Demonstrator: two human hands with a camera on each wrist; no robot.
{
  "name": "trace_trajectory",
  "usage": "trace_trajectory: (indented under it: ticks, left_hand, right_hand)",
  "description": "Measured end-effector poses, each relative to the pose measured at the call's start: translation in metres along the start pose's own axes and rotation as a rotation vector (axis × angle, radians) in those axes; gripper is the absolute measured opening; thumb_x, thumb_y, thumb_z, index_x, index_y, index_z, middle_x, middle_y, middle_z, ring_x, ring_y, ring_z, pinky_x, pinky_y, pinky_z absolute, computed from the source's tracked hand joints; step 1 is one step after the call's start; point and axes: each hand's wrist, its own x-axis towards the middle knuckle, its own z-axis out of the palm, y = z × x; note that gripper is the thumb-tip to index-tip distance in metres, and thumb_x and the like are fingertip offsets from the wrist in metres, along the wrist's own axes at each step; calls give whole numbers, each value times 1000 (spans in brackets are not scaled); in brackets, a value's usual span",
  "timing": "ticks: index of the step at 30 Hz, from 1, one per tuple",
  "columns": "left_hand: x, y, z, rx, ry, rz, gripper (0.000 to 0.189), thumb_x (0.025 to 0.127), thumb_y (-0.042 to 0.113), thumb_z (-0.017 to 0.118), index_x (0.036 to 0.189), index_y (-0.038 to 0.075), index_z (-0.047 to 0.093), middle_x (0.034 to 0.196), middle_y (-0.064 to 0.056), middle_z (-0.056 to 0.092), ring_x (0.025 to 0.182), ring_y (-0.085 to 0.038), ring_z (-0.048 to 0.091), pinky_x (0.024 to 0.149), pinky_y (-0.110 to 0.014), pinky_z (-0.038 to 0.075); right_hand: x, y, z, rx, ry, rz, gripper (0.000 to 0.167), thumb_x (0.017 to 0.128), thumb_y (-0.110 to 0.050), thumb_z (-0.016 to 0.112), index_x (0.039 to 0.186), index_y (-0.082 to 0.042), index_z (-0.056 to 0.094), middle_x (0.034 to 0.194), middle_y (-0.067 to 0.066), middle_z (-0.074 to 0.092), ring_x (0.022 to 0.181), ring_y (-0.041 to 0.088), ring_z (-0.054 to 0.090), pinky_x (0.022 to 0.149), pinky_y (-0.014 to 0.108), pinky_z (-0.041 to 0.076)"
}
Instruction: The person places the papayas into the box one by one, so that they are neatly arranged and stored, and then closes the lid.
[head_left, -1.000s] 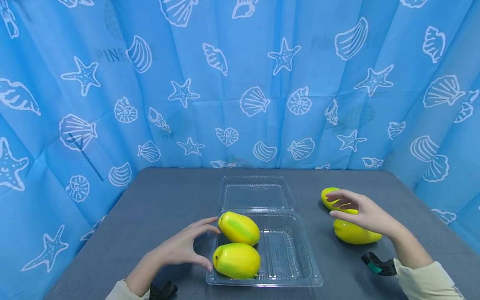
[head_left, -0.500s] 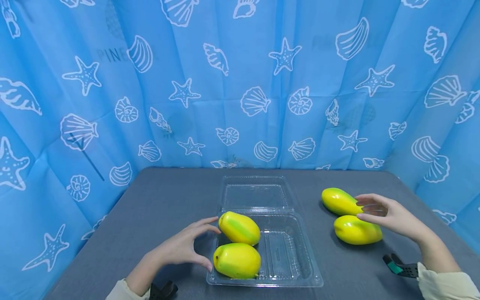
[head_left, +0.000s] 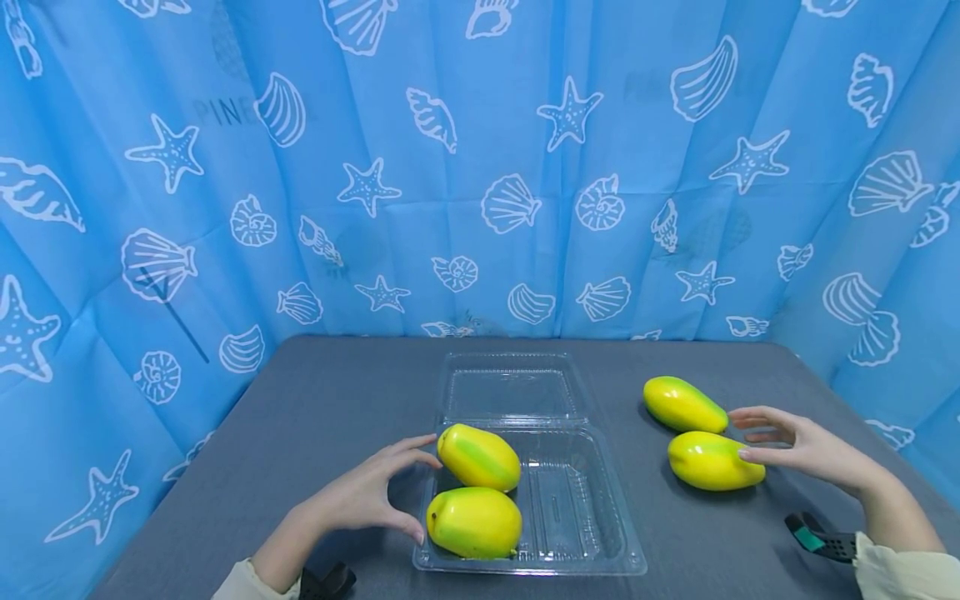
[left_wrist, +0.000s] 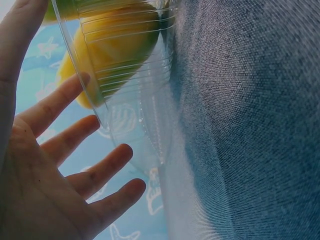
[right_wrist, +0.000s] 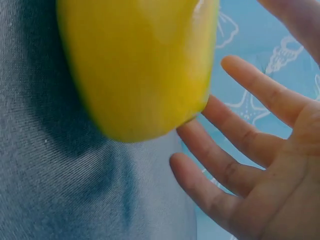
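A clear plastic clamshell box [head_left: 558, 500] stands unlatched with its lid [head_left: 510, 392] laid back. In its left half lie two yellow-green mango-like fruits, one behind [head_left: 480, 457] and one in front [head_left: 474, 523]. My left hand [head_left: 356, 492] is beside the box's left wall, fingers spread; in the left wrist view its fingertips [left_wrist: 82, 80] come near the rim. On the table to the right sit two more such fruits, a far one [head_left: 682, 404] and a near one [head_left: 716, 461]. Beside their right ends is my right hand [head_left: 817, 450], holding neither; contact is unclear.
Grey cloth covers the table [head_left: 360, 383]. A blue curtain [head_left: 465, 167] with white shell and starfish prints hangs behind and at both sides. Each wrist wears a dark strap, the right one [head_left: 821, 542] with a green patch.
My right hand has moved right and down from above the two table fruits to their right ends, uncovering the far one. The left hand, box and fruits stay put.
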Motion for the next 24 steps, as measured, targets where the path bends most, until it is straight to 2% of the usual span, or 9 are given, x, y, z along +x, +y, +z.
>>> trace_trajectory:
  ticks: [2,4,7,9,12,18,19,21,24]
  left_hand:
    - [0,0,0,0,-1,0,69,69,44,79,127,18,53,153,-10,29,138,-41,28,101,-69,30]
    - [0,0,0,-1,-2,0,69,69,44,79,127,17,53,153,-10,29,138,-41,28,101,-69,30]
    - [0,1,0,-1,-2,1,69,69,44,79,127,17,53,152,-10,29,138,-41,28,101,-68,30]
    - [0,1,0,-1,-1,1,69,69,43,80,127,17,53,153,-10,29,138,-41,28,101,-68,30]
    - [0,0,0,-1,2,-1,68,69,43,80,127,17,53,153,-10,29,138,-41,28,101,-68,30]
    - [0,0,0,1,3,-3,69,69,43,80,127,18,53,153,-10,29,138,-41,28,101,-68,30]
    - [0,0,0,1,2,-3,69,69,43,80,127,18,53,153,-10,29,138,-41,28,101,-68,30]
    - [0,0,0,2,1,-1,68,69,42,80,127,18,53,153,-10,28,138,-41,28,101,-68,30]
    - [0,0,0,4,1,-1,68,69,43,80,127,18,53,153,-10,28,138,-41,28,100,-68,31]
  right_hand:
    - [1,5,-2,44,-41,-3,53,96,-19,50,137,8,31,134,18,48,101,-6,53,79,38,53]
    - [1,11,-3,87,-77,-12,51,96,-18,49,138,5,32,130,-5,50,96,-19,46,78,32,52]
    - [2,18,-5,137,-118,-28,47,97,-15,47,140,-2,33,118,-32,44,97,-22,43,79,31,50]
    - [3,22,-5,144,-134,-27,47,97,-16,46,140,-5,33,117,-35,43,97,-23,42,79,36,50]
    - [4,24,-4,143,-153,-12,49,96,-17,47,141,-4,32,121,-30,43,97,-23,41,80,46,48]
    - [6,27,-3,119,-180,19,53,96,-20,48,142,-1,29,125,-24,40,99,-20,43,84,47,46]
    - [6,28,-3,111,-184,23,53,96,-20,48,142,-2,29,130,-18,43,100,-19,43,84,46,46]
    - [7,30,-2,105,-196,19,54,95,-21,50,142,-3,30,140,7,41,108,-10,45,84,48,46]
    - [9,33,-1,109,-226,11,55,94,-21,51,143,-7,30,144,38,21,118,9,47,84,52,46]
